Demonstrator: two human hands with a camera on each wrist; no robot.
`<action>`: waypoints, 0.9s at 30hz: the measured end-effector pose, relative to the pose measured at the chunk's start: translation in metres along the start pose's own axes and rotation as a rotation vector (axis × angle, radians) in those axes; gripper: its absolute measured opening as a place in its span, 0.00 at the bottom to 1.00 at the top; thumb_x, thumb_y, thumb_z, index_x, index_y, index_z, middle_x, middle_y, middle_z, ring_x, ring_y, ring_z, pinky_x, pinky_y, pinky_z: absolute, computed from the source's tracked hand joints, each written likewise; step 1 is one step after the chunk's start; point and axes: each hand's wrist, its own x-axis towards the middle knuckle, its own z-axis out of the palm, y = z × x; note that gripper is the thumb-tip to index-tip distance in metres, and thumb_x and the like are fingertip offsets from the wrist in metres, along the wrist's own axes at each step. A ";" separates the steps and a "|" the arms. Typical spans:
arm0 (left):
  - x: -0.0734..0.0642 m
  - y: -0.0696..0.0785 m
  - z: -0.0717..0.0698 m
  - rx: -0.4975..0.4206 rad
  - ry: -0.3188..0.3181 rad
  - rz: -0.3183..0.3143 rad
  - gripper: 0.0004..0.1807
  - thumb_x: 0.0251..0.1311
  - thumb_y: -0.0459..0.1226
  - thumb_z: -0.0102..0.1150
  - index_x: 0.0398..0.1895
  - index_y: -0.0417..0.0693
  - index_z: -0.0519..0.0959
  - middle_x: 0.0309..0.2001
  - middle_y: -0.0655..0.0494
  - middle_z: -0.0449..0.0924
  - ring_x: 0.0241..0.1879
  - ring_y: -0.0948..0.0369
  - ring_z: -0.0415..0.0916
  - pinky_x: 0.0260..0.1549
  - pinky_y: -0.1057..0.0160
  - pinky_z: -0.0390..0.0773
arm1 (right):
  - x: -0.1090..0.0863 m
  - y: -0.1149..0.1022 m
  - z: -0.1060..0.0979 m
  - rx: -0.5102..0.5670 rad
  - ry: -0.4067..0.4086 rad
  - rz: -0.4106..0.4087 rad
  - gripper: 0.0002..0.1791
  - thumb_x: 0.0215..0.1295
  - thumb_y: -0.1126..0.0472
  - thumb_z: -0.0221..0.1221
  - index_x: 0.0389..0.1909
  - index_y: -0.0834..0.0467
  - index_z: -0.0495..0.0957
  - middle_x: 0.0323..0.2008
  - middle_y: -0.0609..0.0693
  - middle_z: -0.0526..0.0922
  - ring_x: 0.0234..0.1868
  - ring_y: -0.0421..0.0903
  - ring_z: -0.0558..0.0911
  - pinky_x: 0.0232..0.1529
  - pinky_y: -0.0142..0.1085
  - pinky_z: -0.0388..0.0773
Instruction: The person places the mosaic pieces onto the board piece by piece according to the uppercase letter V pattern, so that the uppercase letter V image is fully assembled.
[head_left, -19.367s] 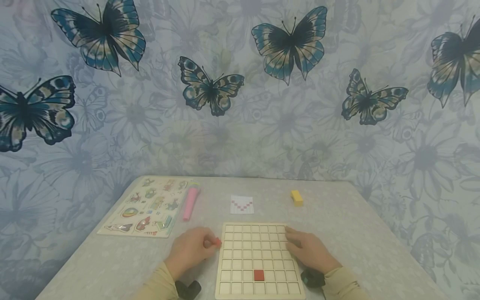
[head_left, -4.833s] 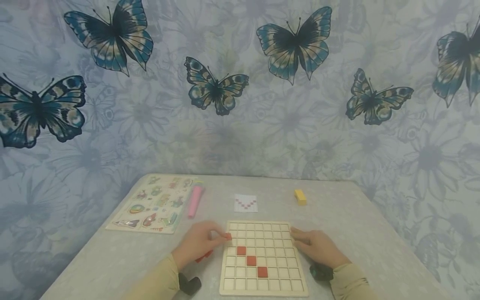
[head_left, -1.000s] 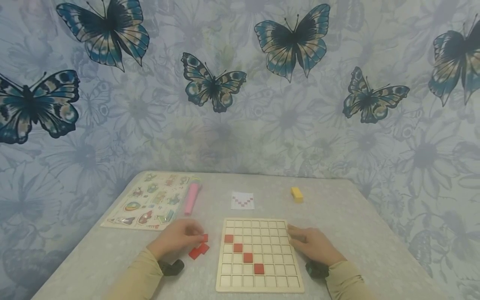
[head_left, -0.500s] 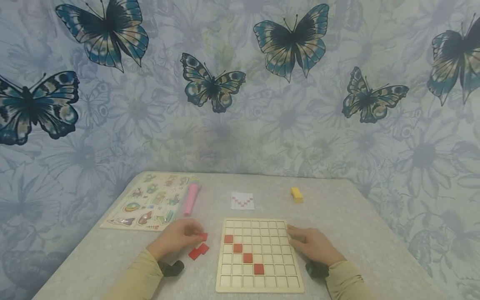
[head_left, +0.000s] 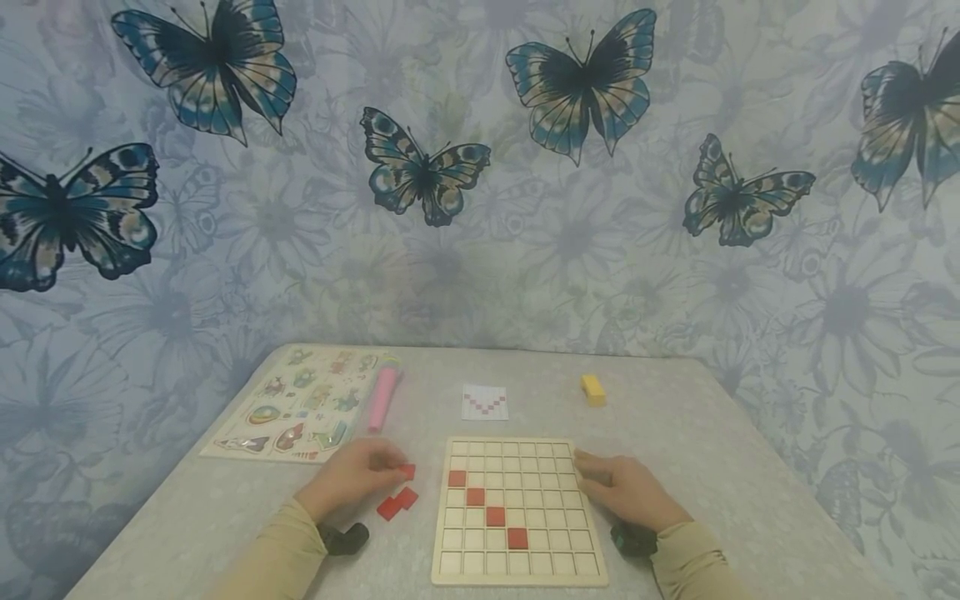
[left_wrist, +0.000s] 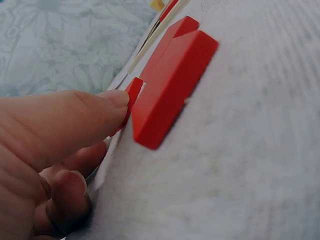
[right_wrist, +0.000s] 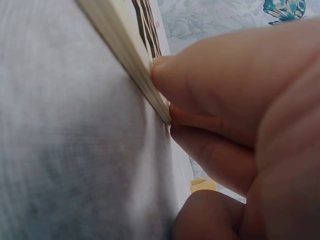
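Note:
My left hand (head_left: 356, 475) pinches a red square tile (head_left: 407, 472) on the table, left of the wooden grid board (head_left: 555, 508). In the left wrist view its thumb lies on that tile (left_wrist: 133, 97), while the fingertips opposite are partly hidden. Two more red tiles (head_left: 396, 504) lie just nearer, touching or overlapping. Red tiles (head_left: 496, 517) fill several cells of the board in a diagonal running from upper left to lower middle. My right hand (head_left: 626, 492) rests against the board's right edge; its thumb touches the side of the board (right_wrist: 120, 50) in the right wrist view.
Behind the board lies a small white card (head_left: 485, 402) printed with a V of pinkish squares. A yellow block (head_left: 593, 390) is at the back right. At the left are a pink tube-shaped object (head_left: 382, 398) and a picture puzzle board (head_left: 281, 400). A butterfly-patterned wall stands behind.
Since the oldest frame, three red tiles have joined the first on the board. After setting the latest, my left hand moved back left to the loose tiles. My right hand stays at the board's edge.

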 end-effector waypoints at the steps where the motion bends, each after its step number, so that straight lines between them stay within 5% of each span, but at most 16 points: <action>1: 0.000 0.000 0.000 0.003 0.003 0.000 0.09 0.57 0.51 0.74 0.39 0.66 0.85 0.36 0.73 0.84 0.42 0.66 0.80 0.49 0.57 0.79 | 0.000 0.000 0.000 0.000 -0.001 0.002 0.25 0.72 0.51 0.63 0.64 0.58 0.79 0.67 0.50 0.78 0.70 0.57 0.75 0.70 0.56 0.67; 27: 0.003 0.002 0.002 -0.014 0.030 0.039 0.10 0.56 0.46 0.76 0.38 0.62 0.84 0.35 0.70 0.83 0.42 0.65 0.80 0.48 0.57 0.79 | 0.001 0.002 0.000 0.011 -0.011 0.003 0.26 0.71 0.50 0.63 0.65 0.58 0.79 0.67 0.49 0.78 0.70 0.57 0.75 0.69 0.56 0.67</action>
